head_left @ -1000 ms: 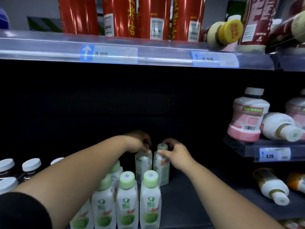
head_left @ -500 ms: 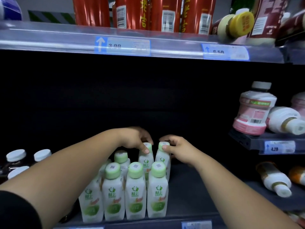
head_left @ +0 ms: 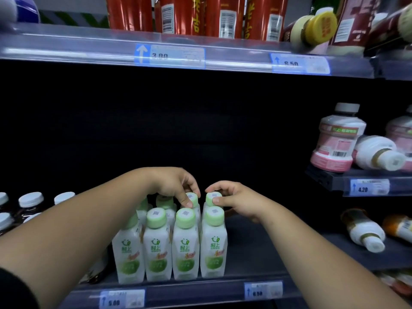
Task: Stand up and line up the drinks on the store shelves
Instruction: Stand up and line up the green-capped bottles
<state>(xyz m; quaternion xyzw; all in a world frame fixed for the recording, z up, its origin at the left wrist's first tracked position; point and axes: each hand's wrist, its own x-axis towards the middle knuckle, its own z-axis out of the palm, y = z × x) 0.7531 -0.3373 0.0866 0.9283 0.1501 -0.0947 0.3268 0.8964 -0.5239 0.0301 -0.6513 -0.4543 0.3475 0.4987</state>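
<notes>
Several white drink bottles with green caps stand upright in rows at the front of the dark shelf. My left hand pinches the green cap of a second-row bottle. My right hand grips the cap of the neighbouring second-row bottle, thumb on its front. Both held bottles stand directly behind the front row. The bodies of the back bottles are mostly hidden.
Dark bottles with white caps stand at the left. Red cans fill the upper shelf. On the right, a pink-labelled bottle stands by a fallen white one; more bottles lie toppled below. Bare shelf lies right of the green-capped group.
Both hands have drawn the two rear bottles forward, up against the front row. The view has tilted down, so the shelf's front edge and price tags now show.
</notes>
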